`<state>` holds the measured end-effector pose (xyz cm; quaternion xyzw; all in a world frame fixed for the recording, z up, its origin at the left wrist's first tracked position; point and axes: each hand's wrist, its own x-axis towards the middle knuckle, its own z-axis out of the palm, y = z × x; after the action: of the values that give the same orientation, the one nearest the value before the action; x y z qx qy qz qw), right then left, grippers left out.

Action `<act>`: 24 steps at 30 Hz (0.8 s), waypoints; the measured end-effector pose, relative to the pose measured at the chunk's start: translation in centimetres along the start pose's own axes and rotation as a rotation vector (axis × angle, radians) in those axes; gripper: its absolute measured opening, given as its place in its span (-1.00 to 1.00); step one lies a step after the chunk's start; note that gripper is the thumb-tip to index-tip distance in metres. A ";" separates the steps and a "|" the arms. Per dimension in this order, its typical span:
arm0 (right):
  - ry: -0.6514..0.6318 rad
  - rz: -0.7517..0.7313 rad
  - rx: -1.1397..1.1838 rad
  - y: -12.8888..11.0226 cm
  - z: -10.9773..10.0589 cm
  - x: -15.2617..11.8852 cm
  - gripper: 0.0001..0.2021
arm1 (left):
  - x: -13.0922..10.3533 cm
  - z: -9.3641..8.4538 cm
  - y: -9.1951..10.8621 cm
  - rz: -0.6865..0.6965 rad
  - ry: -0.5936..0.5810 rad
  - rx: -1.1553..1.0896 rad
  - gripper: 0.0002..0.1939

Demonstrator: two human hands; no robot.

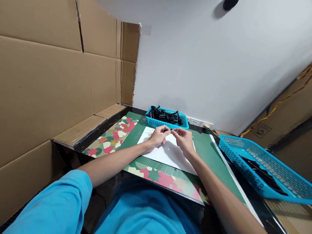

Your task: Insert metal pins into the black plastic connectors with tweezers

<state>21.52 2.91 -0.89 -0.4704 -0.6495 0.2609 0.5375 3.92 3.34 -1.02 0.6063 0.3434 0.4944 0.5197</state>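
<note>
Smooth, matt paper here, plastic on the big basket, plastic-looking black parts too, matt cardboard alongside, and it's creased cloth on the sleeve!

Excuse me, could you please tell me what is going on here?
A person's left hand and right hand pinch a small dark piece, too small to identify, above a white sheet. Beyond them stands a blue basket of black parts; a larger blue basket is off to the right.
</note>
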 end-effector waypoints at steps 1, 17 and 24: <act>0.007 0.000 0.000 -0.1 -0.1 0.0 -0.47 | -0.1 0.1 0.1 -0.016 -0.017 0.003 -0.80; 0.086 -0.300 -0.285 -2.0 -1.0 -0.6 -0.68 | 0.3 -0.4 1.1 -0.098 -0.050 -0.239 -0.77; 0.135 -0.488 -0.330 -1.8 -0.9 -0.8 -0.75 | -0.1 -0.5 1.6 -0.026 -0.159 -0.286 -0.71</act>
<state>21.74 1.30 0.47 -0.3979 -0.7396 -0.0171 0.5425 3.29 3.01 0.47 0.5589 0.2354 0.4817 0.6326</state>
